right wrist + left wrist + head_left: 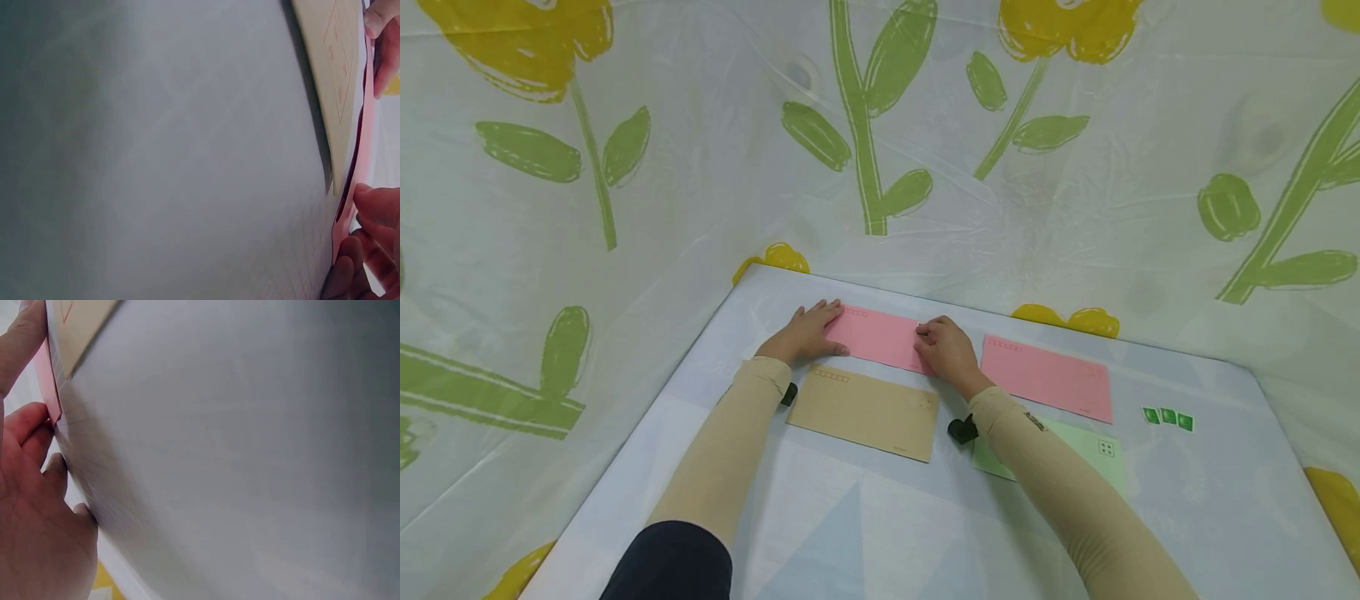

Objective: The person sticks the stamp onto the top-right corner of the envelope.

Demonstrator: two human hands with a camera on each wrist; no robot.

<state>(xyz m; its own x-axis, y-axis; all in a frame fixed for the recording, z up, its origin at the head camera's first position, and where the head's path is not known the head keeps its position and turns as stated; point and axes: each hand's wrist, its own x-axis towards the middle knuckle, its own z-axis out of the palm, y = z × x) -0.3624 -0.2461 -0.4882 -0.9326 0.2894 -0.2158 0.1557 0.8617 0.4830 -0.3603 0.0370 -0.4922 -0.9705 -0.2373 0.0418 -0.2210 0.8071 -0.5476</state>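
A pink envelope (880, 335) lies on the table at the back. My left hand (807, 333) rests on its left end with fingers spread, the thumb along the near edge. Over the envelope's upper right corner, my right hand (950, 350) pinches a small stamp (922, 329), mostly hidden by the fingertips. In the right wrist view the thumb and curled fingers (378, 209) are right at the pink envelope (362, 156). The left wrist view shows the left fingers (32, 419) at the envelope's end.
A tan envelope (865, 412) lies nearer me, below the pink one. To the right are a second pink envelope (1047, 375) and a light green envelope (1075, 442), partly covered by my right forearm. Several small green stamps (1168, 417) lie farther right on the table (1225, 500).
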